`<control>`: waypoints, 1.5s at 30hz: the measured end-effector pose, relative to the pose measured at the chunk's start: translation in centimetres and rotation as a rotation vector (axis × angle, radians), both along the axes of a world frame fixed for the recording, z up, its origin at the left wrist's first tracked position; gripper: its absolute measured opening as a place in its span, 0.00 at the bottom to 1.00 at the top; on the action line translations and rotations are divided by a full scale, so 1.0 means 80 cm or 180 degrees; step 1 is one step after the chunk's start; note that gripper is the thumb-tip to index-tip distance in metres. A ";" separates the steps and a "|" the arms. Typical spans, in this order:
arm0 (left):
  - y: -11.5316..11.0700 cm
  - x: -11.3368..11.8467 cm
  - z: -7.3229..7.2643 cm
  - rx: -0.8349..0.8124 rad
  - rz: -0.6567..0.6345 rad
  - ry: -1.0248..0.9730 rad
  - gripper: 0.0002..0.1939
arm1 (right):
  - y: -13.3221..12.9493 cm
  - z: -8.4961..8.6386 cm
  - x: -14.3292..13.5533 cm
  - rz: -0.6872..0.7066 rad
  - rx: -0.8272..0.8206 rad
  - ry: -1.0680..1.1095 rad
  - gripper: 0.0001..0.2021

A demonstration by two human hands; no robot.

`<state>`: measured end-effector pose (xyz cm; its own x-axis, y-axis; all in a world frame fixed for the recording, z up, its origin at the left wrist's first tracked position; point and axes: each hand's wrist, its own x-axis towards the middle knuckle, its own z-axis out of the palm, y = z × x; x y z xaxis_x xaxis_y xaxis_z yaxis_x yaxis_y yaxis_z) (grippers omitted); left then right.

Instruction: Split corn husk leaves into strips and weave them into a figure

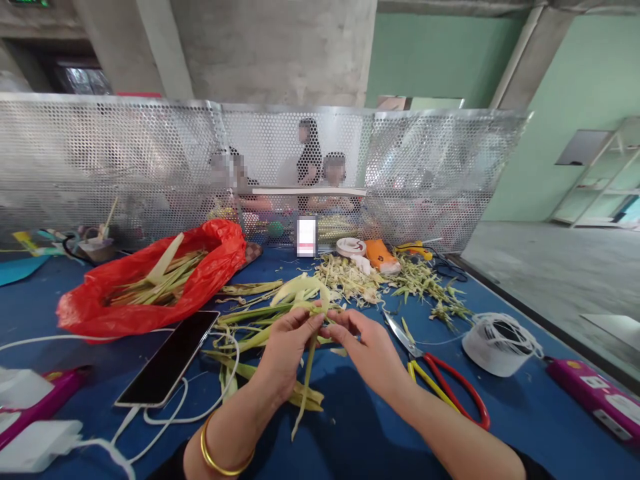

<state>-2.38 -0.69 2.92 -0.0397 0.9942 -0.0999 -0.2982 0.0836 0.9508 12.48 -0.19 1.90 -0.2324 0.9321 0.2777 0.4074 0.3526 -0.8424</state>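
Both my hands meet at the middle of the blue table. My left hand (pixel 293 337) pinches a pale green plant strip (pixel 310 363), one end of which hangs down below the fingers. From the right, my right hand (pixel 357 337) closes its fingertips on the same piece, almost touching the left ones. A broad curved pale leaf (pixel 300 288) arches up just above the fingers. More long green leaves (pixel 245 343) lie spread beside and under my left hand. The exact spot where the fingertips grip is partly hidden.
A red plastic bag (pixel 215 250) of dry leaves and a black phone (pixel 170 357) with white cables lie left. Scissors (pixel 403 333), red-and-yellow-handled tools (pixel 460 387), a white string spool (pixel 495 347) and leaf scraps (pixel 353 280) are right. People sit behind a perforated metal screen (pixel 295 127).
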 end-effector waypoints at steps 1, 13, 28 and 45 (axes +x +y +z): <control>-0.001 0.000 0.000 0.0025 -0.0065 0.0037 0.18 | 0.002 -0.002 -0.001 0.0077 -0.0126 0.0046 0.12; 0.000 0.007 -0.008 0.0026 0.0235 0.0088 0.14 | -0.005 0.001 -0.001 0.0053 0.0423 -0.0824 0.11; 0.007 -0.003 -0.008 -0.0053 0.0336 -0.0082 0.13 | -0.006 0.013 0.009 0.0537 -0.0285 -0.0404 0.11; -0.010 0.010 -0.004 -0.0393 -0.0617 0.0391 0.14 | 0.006 0.020 0.001 0.0074 -0.0997 0.1839 0.17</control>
